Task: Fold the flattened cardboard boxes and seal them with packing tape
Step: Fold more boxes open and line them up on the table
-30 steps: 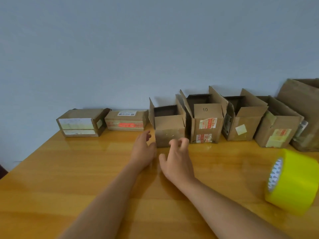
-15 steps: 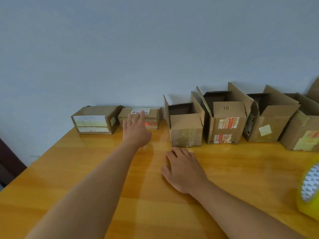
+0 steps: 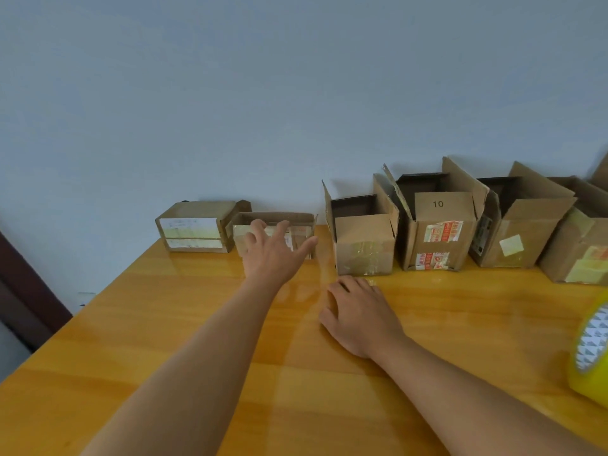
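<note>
1. A pale blue-grey wall (image 3: pixel 263 93) fills the upper half of the view, with a dark door frame (image 3: pixel 19 297) at the far left edge.
2. A glossy orange-yellow wooden bench (image 3: pixel 164 340) fills the lower half and carries everything else.
3. A row of cardboard boxes stands along the wall at the back of the bench. From the left: a closed taped box (image 3: pixel 194 227); a low flat box (image 3: pixel 297 222); an open box (image 3: pixel 363 245) with flaps standing up; an open box marked 10 (image 3: pixel 441 232) with red-printed tape; another open box (image 3: pixel 523 232) with a pale sticker; and a last box (image 3: pixel 582 258) cut off at the right edge.
4. The left hand (image 3: pixel 273 255) reaches forward to the low flat box, its grip wide open, fingers spread against the box's front face. Whether it presses or only touches cannot be told, because the hand hides that part of the box.
5. The right hand (image 3: pixel 358 311) lies palm down on the bench, just in front of the first open box, fingers loosely bent and holding nothing.
6. A roll of yellow packing tape (image 3: pixel 592 357) stands on edge at the right, partly out of view, well apart from both hands.
</note>
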Motion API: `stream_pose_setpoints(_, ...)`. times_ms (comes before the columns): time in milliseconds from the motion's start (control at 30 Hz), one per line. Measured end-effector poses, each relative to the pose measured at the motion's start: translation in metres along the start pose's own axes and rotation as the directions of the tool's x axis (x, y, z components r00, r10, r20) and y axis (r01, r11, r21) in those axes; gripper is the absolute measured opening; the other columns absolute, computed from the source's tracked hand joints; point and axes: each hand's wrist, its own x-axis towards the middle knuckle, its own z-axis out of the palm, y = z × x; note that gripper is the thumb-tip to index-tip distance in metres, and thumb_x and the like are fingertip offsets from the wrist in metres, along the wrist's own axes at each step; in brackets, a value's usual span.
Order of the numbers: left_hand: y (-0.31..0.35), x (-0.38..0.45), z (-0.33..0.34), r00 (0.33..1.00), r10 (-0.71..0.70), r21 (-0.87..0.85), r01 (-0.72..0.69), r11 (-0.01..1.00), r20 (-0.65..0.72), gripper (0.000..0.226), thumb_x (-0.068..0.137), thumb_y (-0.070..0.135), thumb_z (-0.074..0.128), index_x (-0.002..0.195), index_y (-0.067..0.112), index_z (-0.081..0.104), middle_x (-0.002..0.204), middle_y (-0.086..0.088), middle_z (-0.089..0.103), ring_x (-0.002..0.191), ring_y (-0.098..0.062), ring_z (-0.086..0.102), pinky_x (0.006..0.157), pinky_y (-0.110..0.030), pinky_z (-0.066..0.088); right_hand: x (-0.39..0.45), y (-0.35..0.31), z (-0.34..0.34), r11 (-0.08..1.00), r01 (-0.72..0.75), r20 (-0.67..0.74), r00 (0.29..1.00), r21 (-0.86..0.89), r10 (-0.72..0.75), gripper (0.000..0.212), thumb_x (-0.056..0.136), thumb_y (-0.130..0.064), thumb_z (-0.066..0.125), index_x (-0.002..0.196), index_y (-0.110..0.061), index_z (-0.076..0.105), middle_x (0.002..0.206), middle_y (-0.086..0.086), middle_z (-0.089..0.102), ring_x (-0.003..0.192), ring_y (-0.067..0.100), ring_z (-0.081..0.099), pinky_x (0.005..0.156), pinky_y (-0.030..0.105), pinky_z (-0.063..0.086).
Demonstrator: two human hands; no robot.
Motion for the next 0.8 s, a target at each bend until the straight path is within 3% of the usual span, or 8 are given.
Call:
stream_pose_setpoints(200, -0.007, 0.0, 0.007, 0.999, -0.011, -0.107, 0.005, 0.994, -0.052, 0.076, 0.085, 0.073, 0.051, 0.142, 0.025, 0.037, 0.149, -0.009, 0.023, 0.137, -0.032, 0.031, 0.097, -0.044, 0.047, 0.001, 0.001, 0.0, 1.0, -0.002, -0.011, 1.0, 0.008, 0.002, 0.047, 0.098, -0.047, 0.034, 0.136, -0.023, 0.05, 0.142, -0.004, 0.045, 0.132, 0.018, 0.037, 0.111, 0.037, 0.031)
stream_pose_setpoints(300, -0.012, 0.0, 0.003, 0.998, -0.021, -0.163, 0.012, 0.987, -0.052, 0.08, 0.082, 0.069, 0.061, 0.142, 0.02, 0.039, 0.151, -0.007, 0.024, 0.133, -0.029, 0.042, 0.093, -0.04, 0.051, 0.001, 0.001, 0.0, 1.0, -0.003, -0.017, 1.0, 0.006, 0.003, 0.048, 0.098, -0.047, 0.034, 0.137, -0.023, 0.049, 0.144, -0.003, 0.044, 0.133, 0.018, 0.037, 0.111, 0.037, 0.03)
stream_pose_setpoints(433, -0.019, 0.002, -0.006, 0.997, 0.068, -0.284, -0.059, 0.957, 0.025, 0.073, 0.087, 0.049, 0.07, 0.145, 0.018, 0.039, 0.154, -0.003, 0.03, 0.128, -0.024, 0.05, 0.091, -0.029, 0.044, 0.0, 0.0, -0.001, 1.0, -0.008, -0.02, 1.0, 0.021, 0.008, 0.047, 0.099, -0.046, 0.035, 0.137, -0.023, 0.049, 0.143, -0.003, 0.046, 0.132, 0.018, 0.039, 0.111, 0.036, 0.031)
stream_pose_setpoints(500, -0.025, 0.002, -0.009, 0.988, 0.135, -0.314, -0.104, 0.944, 0.079, 0.067, 0.088, 0.042, 0.071, 0.144, 0.021, 0.042, 0.151, -0.001, 0.038, 0.129, -0.023, 0.05, 0.1, -0.034, 0.047, 0.0, 0.0, -0.002, 1.0, -0.008, -0.021, 1.0, 0.028, 0.008, 0.046, 0.099, -0.046, 0.036, 0.135, -0.022, 0.05, 0.141, -0.002, 0.047, 0.131, 0.018, 0.04, 0.111, 0.036, 0.033)
stream_pose_setpoints(567, -0.029, -0.001, -0.013, 0.976, 0.176, -0.354, -0.121, 0.928, 0.128, 0.057, 0.09, 0.033, 0.07, 0.141, 0.024, 0.046, 0.146, 0.0, 0.047, 0.129, -0.023, 0.052, 0.1, -0.039, 0.05, 0.0, -0.001, -0.003, 0.999, -0.011, -0.018, 1.0, 0.03, 0.012, 0.046, 0.099, -0.045, 0.036, 0.135, -0.021, 0.051, 0.141, -0.002, 0.047, 0.13, 0.018, 0.041, 0.11, 0.036, 0.034)
stream_pose_setpoints(800, -0.024, -0.019, -0.022, 0.947, 0.262, -0.374, -0.179, 0.91, 0.184, 0.051, 0.096, 0.02, 0.063, 0.143, 0.027, 0.044, 0.145, 0.002, 0.05, 0.129, -0.022, 0.051, 0.091, -0.03, 0.045, -0.002, -0.002, -0.003, 0.998, -0.034, -0.05, 0.998, 0.043, 0.036, 0.044, 0.097, -0.044, 0.041, 0.129, -0.018, 0.057, 0.136, 0.001, 0.051, 0.127, 0.019, 0.043, 0.106, 0.036, 0.039)
